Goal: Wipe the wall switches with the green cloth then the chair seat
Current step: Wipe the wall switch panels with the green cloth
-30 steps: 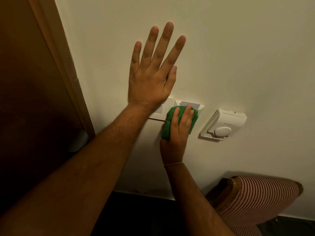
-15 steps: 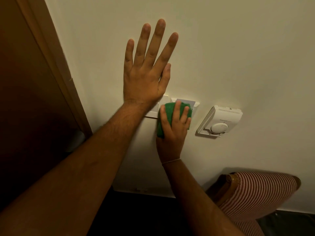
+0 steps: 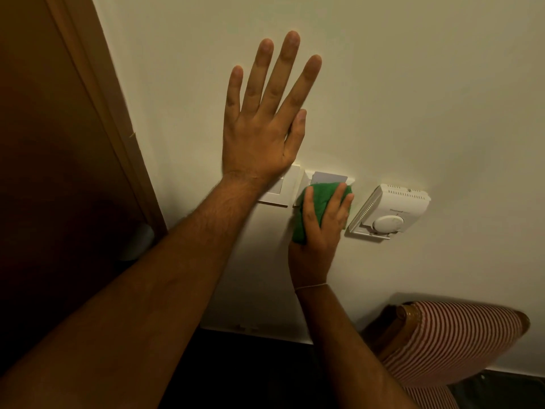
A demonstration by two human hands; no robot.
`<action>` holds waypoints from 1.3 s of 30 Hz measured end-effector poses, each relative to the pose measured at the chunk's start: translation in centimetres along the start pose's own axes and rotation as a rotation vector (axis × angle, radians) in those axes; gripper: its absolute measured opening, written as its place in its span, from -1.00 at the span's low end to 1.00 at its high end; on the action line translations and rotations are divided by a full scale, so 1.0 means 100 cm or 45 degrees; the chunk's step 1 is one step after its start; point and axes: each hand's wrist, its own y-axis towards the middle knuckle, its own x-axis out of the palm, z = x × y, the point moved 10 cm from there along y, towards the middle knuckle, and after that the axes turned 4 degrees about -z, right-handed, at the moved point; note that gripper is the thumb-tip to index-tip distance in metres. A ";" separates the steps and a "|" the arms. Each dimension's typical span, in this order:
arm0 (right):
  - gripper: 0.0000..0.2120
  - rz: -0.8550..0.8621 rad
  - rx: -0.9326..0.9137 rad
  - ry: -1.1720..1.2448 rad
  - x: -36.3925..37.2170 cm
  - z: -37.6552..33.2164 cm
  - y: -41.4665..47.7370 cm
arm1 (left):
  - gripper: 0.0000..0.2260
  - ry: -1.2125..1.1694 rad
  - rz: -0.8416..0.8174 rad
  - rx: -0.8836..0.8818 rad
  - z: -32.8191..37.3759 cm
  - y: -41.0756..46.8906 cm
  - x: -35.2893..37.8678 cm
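Under the right hand [image 3: 317, 231]: green cloth [image 3: 315, 206], bunched, fingers curled over it, pressed on the right switch plate [image 3: 330, 179]. Left hand [image 3: 262, 125]: fingers spread flat on wall, holding nothing, wrist overlapping the left switch plate [image 3: 283, 190]. Advice: firm short strokes covering both plates, avoiding thermostat [image 3: 389, 211]. Chair seat [image 3: 454, 346] below, untouched

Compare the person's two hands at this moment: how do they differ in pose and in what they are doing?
The left hand lies flat on the wall, fingers spread and pointing up; the right hand is curled. The left hand holds nothing; the right hand presses the green cloth onto a wall switch. The left hand sits higher, its wrist overlapping the neighbouring switch plate. Both touch the wall side.
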 end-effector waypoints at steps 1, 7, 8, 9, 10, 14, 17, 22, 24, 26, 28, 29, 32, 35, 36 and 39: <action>-0.25 -0.012 -0.017 0.001 0.006 -0.006 0.000 | -0.28 -0.001 0.000 -0.003 0.000 0.000 0.000; -0.22 -0.008 -0.031 0.000 0.016 -0.015 -0.003 | -0.30 0.016 -0.002 -0.004 -0.001 -0.001 0.000; -0.23 0.022 -0.023 -0.006 0.010 -0.006 -0.005 | -0.31 0.010 -0.005 0.004 0.000 -0.001 0.000; -0.23 0.056 0.011 -0.018 0.002 0.005 -0.006 | -0.32 0.001 -0.006 0.008 0.000 -0.001 0.000; -0.22 0.082 0.062 -0.025 -0.004 0.017 -0.008 | -0.33 -0.007 -0.005 0.004 0.000 -0.002 0.000; -0.21 0.056 0.124 0.002 -0.008 0.034 -0.013 | -0.31 -0.027 0.024 -0.006 0.001 0.000 0.000; -0.22 -0.028 0.103 0.031 0.005 0.032 -0.026 | -0.31 -0.014 0.019 -0.004 -0.001 0.000 0.001; -0.20 0.030 0.125 0.067 0.005 0.040 -0.028 | -0.32 -0.006 0.013 0.001 0.002 -0.001 0.000; -0.17 0.061 0.127 0.088 0.007 0.032 -0.023 | -0.29 -0.012 0.028 -0.005 0.001 -0.001 -0.001; -0.19 0.075 0.106 0.083 0.012 0.018 -0.021 | -0.31 0.002 0.043 -0.012 0.000 -0.001 -0.002; -0.23 0.085 0.101 0.068 0.021 0.005 -0.021 | -0.34 0.005 0.048 -0.009 0.002 -0.001 -0.003; -0.25 0.075 0.095 0.060 0.026 -0.002 -0.021 | -0.35 0.013 0.051 -0.006 0.003 -0.001 -0.004; -0.26 0.013 0.041 0.021 0.037 -0.019 -0.019 | -0.35 0.034 0.063 0.002 0.004 0.000 -0.005; -0.25 0.010 -0.017 0.028 0.027 -0.011 -0.017 | -0.34 0.045 0.064 -0.003 0.002 -0.001 -0.004; -0.25 0.033 0.001 0.036 0.019 -0.002 -0.016 | -0.33 0.046 0.059 -0.008 0.001 -0.001 -0.003; -0.24 0.147 0.155 0.039 -0.009 0.034 -0.013 | -0.31 0.031 0.055 -0.015 -0.001 -0.001 -0.003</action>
